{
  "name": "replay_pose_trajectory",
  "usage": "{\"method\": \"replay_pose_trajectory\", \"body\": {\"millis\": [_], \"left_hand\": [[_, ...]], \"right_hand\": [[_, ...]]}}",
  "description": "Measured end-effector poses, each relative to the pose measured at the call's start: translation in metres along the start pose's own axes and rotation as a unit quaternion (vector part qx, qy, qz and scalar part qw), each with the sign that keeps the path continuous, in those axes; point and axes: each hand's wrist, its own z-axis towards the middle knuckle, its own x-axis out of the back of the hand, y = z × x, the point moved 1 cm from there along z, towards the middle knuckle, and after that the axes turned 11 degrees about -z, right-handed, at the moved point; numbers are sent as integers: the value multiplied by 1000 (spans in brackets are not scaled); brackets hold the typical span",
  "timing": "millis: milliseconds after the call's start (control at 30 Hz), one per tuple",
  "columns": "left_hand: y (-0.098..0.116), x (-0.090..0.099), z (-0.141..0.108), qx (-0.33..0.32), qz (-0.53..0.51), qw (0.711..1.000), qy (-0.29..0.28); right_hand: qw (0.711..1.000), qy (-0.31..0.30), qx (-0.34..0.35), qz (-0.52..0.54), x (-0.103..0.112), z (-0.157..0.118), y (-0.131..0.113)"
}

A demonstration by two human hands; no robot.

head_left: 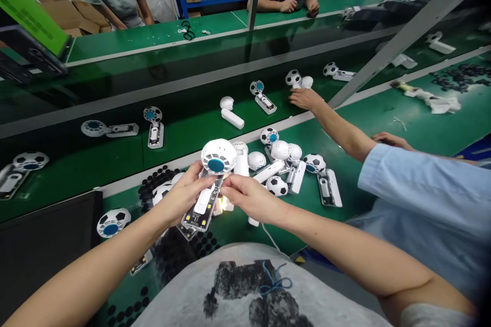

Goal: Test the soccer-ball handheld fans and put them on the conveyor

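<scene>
Centrally, fingers of the left hand (186, 189) were clamped on the white fan (204, 199), held above the green tabletop (383, 110); the right hand (249, 196) met its edge, finger closure there being indeterminable.

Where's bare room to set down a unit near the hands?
Belt, between the all-white unit and the soccer-patterned unit left of it; bench, small patch between the unit pile and co-worker's forearm. Crowded: pile beside right hand; black discs around left hand.
</scene>
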Motion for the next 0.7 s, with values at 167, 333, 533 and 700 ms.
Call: {"method": "replay_pose_trajectory", "body": {"millis": [167, 333, 533, 700], "left_hand": [[30, 53, 65, -125, -13, 983, 136], [31, 73, 154, -129, 28, 979, 157], [30, 82, 210, -159, 132, 943, 260], [58, 135, 207, -150, 178, 896, 377]], "right_hand": [[996, 28, -69, 48, 28, -12, 4], [995, 40, -72, 54, 31, -17, 5], [993, 66, -88, 46, 39, -27, 10], [990, 92, -93, 52, 51, -28, 19]]}}
